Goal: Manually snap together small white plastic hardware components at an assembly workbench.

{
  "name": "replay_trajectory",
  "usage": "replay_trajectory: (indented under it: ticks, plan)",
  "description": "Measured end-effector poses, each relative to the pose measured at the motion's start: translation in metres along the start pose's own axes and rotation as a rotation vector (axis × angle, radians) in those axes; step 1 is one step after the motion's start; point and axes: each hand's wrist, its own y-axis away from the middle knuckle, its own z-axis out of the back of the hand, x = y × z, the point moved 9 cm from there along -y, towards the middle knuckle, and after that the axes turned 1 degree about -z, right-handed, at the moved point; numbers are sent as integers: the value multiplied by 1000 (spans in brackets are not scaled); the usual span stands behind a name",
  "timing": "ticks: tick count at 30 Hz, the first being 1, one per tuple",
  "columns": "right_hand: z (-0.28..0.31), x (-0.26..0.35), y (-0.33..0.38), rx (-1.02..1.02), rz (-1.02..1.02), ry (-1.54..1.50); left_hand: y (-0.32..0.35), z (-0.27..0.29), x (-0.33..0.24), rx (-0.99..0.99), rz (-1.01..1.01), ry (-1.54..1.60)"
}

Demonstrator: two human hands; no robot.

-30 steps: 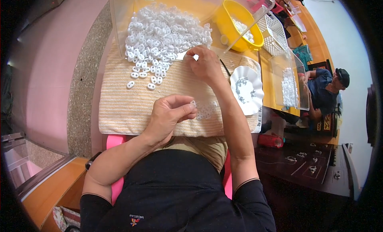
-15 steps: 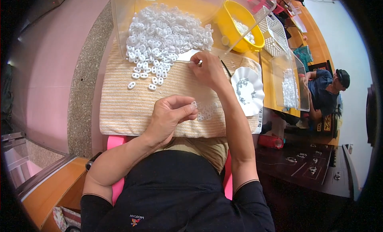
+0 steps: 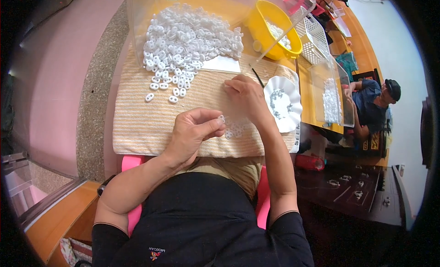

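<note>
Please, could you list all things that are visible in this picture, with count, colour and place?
small plastic pieces: many, white, heaped at the far side of the cloth
striped cloth: one, beige, under the hands
bowl: one, yellow, far right
scalloped dish: one, white, right of the right hand
basket: one, white, beyond the dish
clear box: one, transparent, right edge
other person: one, blue shirt, far right
left hand: pinches a small clear piece
right hand: rests on the cloth
</note>
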Motion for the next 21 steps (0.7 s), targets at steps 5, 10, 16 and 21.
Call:
replay_trajectory:
  ticks: [5, 10, 16, 21]
  plan:
    - [5, 11, 7, 20, 61, 50, 0, 1, 1, -6, -1, 0]
    - [1, 4, 9, 114, 37, 41, -2, 1, 3, -2, -1, 6]
    - [5, -5, 15, 190, -112, -147, -2, 3, 0, -14, -26, 28]
    - [-1, -18, 34, 205, -215, -566, -2, 3, -1, -19, -29, 32]
